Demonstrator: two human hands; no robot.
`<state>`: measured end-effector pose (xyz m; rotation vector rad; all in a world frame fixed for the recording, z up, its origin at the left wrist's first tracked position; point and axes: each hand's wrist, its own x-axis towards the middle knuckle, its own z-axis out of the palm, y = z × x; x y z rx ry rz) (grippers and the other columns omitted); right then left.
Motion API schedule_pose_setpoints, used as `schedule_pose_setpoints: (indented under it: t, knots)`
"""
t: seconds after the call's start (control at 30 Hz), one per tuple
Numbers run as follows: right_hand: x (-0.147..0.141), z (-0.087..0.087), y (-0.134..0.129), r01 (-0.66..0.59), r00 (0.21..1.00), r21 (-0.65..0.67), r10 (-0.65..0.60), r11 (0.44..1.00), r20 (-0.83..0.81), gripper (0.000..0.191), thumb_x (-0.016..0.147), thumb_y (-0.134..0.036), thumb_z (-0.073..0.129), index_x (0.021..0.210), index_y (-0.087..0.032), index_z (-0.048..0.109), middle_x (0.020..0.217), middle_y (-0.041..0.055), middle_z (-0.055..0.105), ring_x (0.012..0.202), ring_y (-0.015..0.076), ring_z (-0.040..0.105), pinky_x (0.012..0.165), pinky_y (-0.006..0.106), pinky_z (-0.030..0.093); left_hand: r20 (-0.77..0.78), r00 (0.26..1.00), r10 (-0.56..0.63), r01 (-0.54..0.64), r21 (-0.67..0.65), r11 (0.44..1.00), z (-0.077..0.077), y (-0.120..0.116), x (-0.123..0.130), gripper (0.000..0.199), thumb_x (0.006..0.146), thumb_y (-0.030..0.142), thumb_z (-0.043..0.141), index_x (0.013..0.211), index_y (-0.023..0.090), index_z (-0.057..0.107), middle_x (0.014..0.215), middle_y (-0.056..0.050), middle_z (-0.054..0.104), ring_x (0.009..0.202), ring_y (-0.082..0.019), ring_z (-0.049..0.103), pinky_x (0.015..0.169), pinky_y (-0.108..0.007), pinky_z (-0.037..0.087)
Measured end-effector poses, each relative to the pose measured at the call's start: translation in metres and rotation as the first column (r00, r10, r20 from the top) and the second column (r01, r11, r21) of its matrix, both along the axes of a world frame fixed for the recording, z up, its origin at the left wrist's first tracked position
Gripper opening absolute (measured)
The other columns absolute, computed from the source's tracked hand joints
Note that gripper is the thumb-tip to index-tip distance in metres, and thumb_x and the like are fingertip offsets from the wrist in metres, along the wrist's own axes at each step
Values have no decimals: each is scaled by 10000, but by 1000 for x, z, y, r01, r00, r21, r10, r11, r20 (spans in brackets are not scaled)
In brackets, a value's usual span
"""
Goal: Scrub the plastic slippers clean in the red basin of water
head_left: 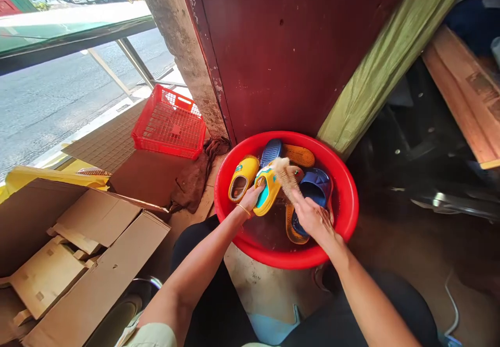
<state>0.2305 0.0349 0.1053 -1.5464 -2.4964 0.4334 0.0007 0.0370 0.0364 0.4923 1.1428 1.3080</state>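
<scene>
My left hand [250, 198] grips a yellow clog with a teal insole [266, 190] inside a red plastic basin [273, 259] of murky water. My right hand [312, 218] is shut around a bristle scrub brush [287, 178], with its pale bristles pressed on that clog. Beside them lie another yellow clog [242, 178], a blue slipper [271, 151], an orange slipper [299, 155], and a dark blue slipper [314, 188]. An orange sole [292, 227] sits under the water near my right hand.
A red plastic crate [170, 123] and a brown cloth [193, 175] sit left of the basin. An open cardboard box [78, 243] fills the lower left. A dark red panel [281, 50] rises behind the basin, with green fabric [390, 60] to its right.
</scene>
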Motion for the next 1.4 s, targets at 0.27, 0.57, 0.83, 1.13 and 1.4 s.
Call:
schedule_pose_setpoints:
  t: [0.27,0.57,0.83,1.13,1.4]
  knots:
    - [-26,-17,-27,-162,972,62,170,985,-162,533,992,-287,372,1521,-251,435,1153,96,715,993,228,699,888,331,570,75,997,-22,28,-91,995,16,-5,-4,392,775,426,749,1070,171,710,914,-89,762,837,-251,714,787,-375,574]
    - [14,-18,14,115,960,163,-67,980,-272,538,994,-279,365,1525,-203,399,1366,110,632,1197,257,633,960,368,545,-391,917,82,-21,156,987,44,-8,-12,595,612,191,775,1197,222,668,1088,-54,717,1125,-308,623,1004,-390,469]
    - [-18,-5,-34,-173,982,187,154,967,111,509,1021,-281,340,1517,-343,431,1052,96,699,807,195,702,697,265,520,-627,771,113,95,289,953,36,-23,17,395,659,206,757,1049,215,692,1057,-123,696,1189,-337,568,1089,-426,381]
    - [5,2,-1,129,958,221,-179,967,224,564,1017,-301,377,1576,-278,310,924,96,701,688,205,676,579,278,457,-702,704,109,127,276,953,33,-21,22,352,748,231,701,1096,282,693,1044,-70,725,1017,-281,647,977,-357,443]
    - [-7,1,-19,19,945,147,-65,989,320,578,1012,-304,395,1577,-347,278,927,82,708,663,190,693,564,258,454,-899,437,-9,243,109,964,15,-13,10,311,789,252,618,1088,180,665,896,-70,711,856,-234,656,842,-350,495]
